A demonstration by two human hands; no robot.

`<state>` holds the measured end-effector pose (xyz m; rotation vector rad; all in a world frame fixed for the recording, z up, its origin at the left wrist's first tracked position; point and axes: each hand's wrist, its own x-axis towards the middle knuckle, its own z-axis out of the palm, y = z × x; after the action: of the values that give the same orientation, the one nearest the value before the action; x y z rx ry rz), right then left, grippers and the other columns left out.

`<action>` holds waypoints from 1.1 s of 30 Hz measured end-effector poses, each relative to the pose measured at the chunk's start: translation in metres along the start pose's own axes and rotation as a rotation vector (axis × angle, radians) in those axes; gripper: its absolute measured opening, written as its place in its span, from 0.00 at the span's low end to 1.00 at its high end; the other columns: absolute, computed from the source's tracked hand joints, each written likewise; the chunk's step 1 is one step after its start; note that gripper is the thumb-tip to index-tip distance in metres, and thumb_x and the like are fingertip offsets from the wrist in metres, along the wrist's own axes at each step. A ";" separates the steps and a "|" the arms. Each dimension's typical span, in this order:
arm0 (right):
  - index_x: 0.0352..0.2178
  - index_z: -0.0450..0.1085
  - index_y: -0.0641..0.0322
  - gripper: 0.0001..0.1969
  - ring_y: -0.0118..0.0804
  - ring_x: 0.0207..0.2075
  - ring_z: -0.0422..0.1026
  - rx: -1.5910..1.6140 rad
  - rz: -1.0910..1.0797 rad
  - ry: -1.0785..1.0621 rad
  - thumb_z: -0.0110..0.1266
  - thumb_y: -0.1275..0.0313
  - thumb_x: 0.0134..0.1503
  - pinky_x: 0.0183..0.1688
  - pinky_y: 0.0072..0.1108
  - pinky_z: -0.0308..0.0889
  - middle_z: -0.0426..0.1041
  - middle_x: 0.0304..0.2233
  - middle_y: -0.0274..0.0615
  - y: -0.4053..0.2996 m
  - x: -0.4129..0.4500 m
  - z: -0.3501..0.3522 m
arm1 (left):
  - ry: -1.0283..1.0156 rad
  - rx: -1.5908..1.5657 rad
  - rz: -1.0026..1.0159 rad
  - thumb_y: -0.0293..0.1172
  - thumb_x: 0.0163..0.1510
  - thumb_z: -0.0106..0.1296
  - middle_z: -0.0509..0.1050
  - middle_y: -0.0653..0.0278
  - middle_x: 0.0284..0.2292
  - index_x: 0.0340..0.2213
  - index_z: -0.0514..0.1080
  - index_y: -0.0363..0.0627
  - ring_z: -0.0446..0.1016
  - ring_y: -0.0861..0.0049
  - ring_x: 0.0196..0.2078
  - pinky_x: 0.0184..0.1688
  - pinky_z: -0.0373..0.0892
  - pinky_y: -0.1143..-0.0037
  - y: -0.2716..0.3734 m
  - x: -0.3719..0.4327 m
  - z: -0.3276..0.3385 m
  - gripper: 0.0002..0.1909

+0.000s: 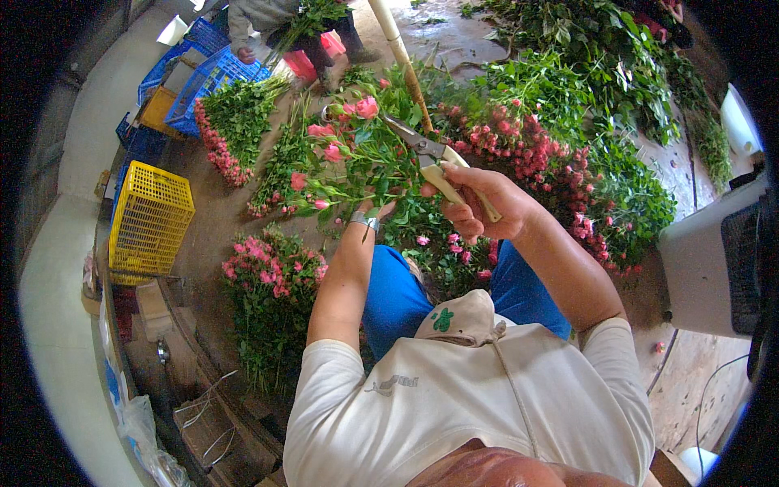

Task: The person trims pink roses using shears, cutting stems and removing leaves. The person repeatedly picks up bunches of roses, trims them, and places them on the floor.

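Observation:
My right hand [487,201] is closed around the cream handles of a pair of garden shears [429,149]. Their metal blades point up and to the left, towards the leaves of a spray of pink roses [367,108]. My left hand [383,206] grips that spray low on its stems; leaves hide most of the fingers. Open blooms and buds spread out above and left of this hand. Between my knees, more cut roses [456,243] lie low on the floor.
Bunched pink roses [274,265] stand by my left arm, others [237,122] lie beyond. A large heap of roses [535,146] covers the right. A yellow crate [152,219] and blue crate [210,85] line the left. A rusty pole [401,61] rises ahead; a person [261,24] stands behind.

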<state>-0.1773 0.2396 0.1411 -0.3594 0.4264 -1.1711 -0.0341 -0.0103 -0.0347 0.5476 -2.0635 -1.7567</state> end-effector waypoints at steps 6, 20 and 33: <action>0.40 0.63 0.63 0.23 0.27 0.08 0.58 -0.151 -0.190 0.156 0.33 0.53 0.59 0.12 0.19 0.59 0.57 0.10 0.31 0.008 -0.010 0.004 | 0.011 -0.101 -0.041 0.34 0.54 0.45 0.71 0.62 0.40 0.45 0.64 0.46 0.69 0.70 0.42 0.44 0.66 0.70 -0.008 0.001 -0.002 0.16; 0.39 0.64 0.68 0.23 0.29 0.10 0.63 -0.331 -0.183 0.248 0.34 0.56 0.59 0.14 0.21 0.66 0.59 0.10 0.34 0.013 -0.007 0.017 | -0.023 -0.371 -0.084 0.34 0.54 0.46 0.72 0.63 0.39 0.44 0.64 0.46 0.70 0.70 0.41 0.43 0.67 0.70 -0.017 0.010 0.002 0.16; 0.40 0.62 0.67 0.24 0.30 0.09 0.63 -0.340 -0.199 0.304 0.33 0.55 0.59 0.13 0.21 0.64 0.59 0.10 0.34 0.007 -0.021 0.011 | -0.078 -0.467 0.011 0.31 0.54 0.44 0.70 0.62 0.41 0.43 0.64 0.46 0.69 0.71 0.41 0.43 0.66 0.71 -0.011 0.023 0.022 0.14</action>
<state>-0.1736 0.2621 0.1499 -0.5290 0.8771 -1.3545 -0.0645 -0.0054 -0.0486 0.3281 -1.6104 -2.1854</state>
